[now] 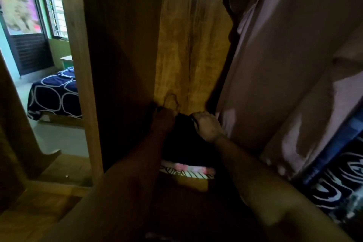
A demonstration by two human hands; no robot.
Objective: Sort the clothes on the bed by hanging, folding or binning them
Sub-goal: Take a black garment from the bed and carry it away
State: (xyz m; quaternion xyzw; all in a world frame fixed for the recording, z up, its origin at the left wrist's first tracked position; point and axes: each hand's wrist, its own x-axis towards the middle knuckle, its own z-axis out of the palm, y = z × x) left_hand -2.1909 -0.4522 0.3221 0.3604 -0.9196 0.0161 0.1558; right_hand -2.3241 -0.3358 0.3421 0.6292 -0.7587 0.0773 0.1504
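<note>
Deep inside a wooden wardrobe, both my hands hold a dark folded garment (186, 143). My left hand (164, 120) grips its far left edge, my right hand (207, 124) grips its far right edge, fingers curled round the cloth. The dark garment lies on a stack of folded clothes (186, 171), whose pink and patterned edges show below it. A yellow garment (188, 55) hangs straight above my hands. A pale pink shirt (284, 65) hangs to the right, close to my right wrist.
The wardrobe's side panel (117, 65) stands left of my hands. A dark blue garment with white print (341, 179) hangs at the lower right. Through the gap at left, the bed (53, 96) with a navy circle-patterned sheet and a window (53, 2) show.
</note>
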